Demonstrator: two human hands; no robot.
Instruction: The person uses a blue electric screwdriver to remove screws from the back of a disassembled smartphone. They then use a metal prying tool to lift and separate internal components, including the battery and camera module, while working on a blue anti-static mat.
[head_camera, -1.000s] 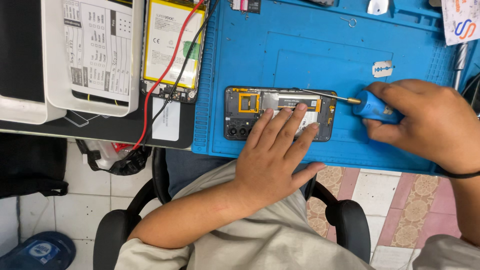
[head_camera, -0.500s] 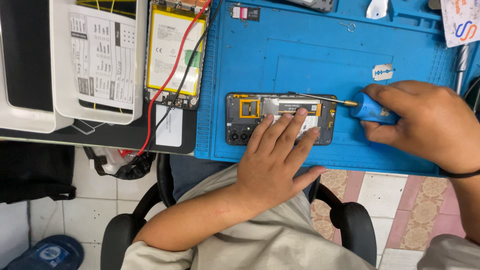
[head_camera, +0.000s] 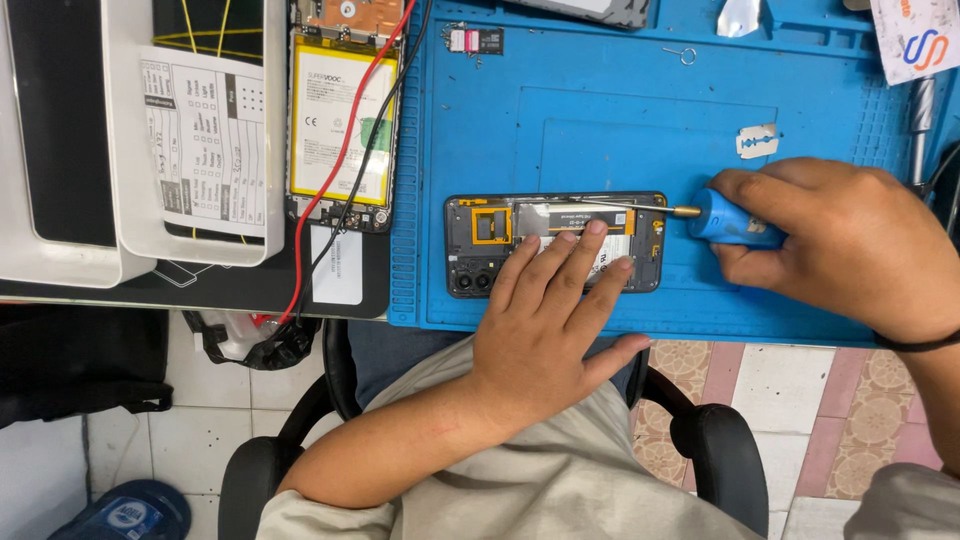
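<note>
Screwdriver tip working on opened phone (head_camera: 556, 243).
Left hand (head_camera: 548, 330) fingers spread, pressing the phone; right hand (head_camera: 845, 240) gripping blue screwdriver (head_camera: 722, 218).

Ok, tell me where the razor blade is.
In the head view, the razor blade lies on the blue mat, right of centre, just above the right hand holding the screwdriver.
</note>
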